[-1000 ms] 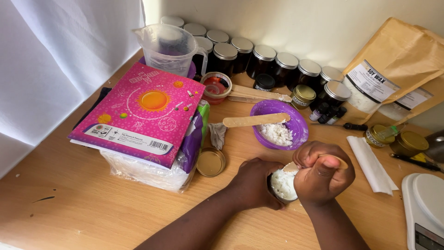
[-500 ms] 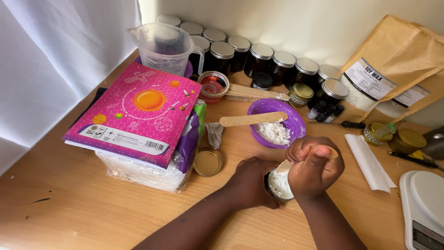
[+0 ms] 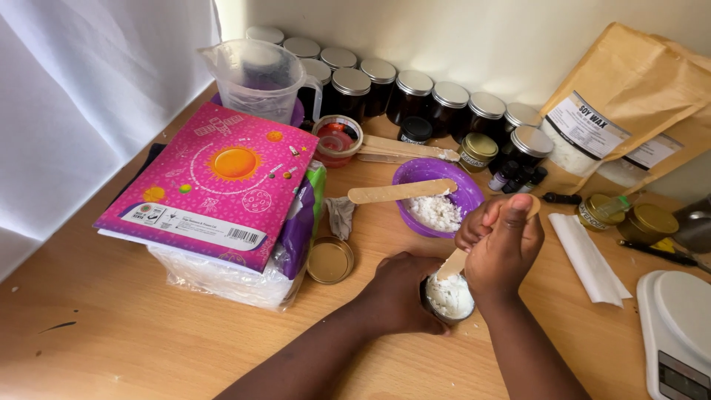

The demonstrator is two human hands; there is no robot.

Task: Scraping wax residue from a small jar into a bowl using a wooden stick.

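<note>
Hands (image 3: 503,248) pack wax into jar (image 3: 449,298).

A light wooden counter (image 3: 111,326) meets a plain cream wall (image 3: 474,37) at its far edge, with a white fabric curtain (image 3: 81,96) hanging along its left edge.

I have one view only, from the camera on the person's head, so nothing is shared with a second view. It looks steeply down and forward across the tabletop (image 3: 133,333) toward the wall at the back, where the row of jars (image 3: 415,85) runs along the top of the frame. It sits close: both forearms enter from the bottom edge, and the hands, left hand (image 3: 404,292) and right hand (image 3: 503,244), fall just right of centre. A white curtain (image 3: 89,96) closes the left side.
</note>
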